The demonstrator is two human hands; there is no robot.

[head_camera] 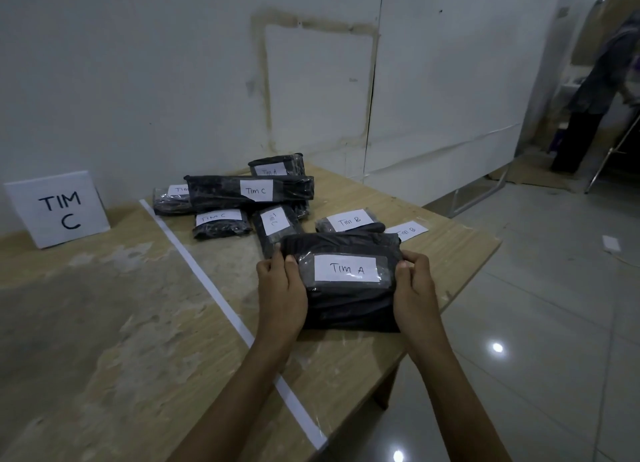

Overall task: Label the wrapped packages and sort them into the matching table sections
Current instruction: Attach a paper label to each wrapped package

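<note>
Left hand point(282, 297): is showing bare from the fingertips to the wrist, at the middle of the frame.
Right hand point(415, 288): is showing bare in the same way, just right of the frame's middle.
Left forearm point(242, 385): is running uncovered and slim from the wrist down to the lower edge, left of centre.
Right forearm point(446, 375): is running uncovered down to the lower edge, right of centre.
Clothing: the lower edge is cutting both arms off, so what is worn higher up cannot be told.

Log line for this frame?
held: TIM A package | left hand: grips left end | right hand: grips right end | pile: behind, mixed labels
</note>
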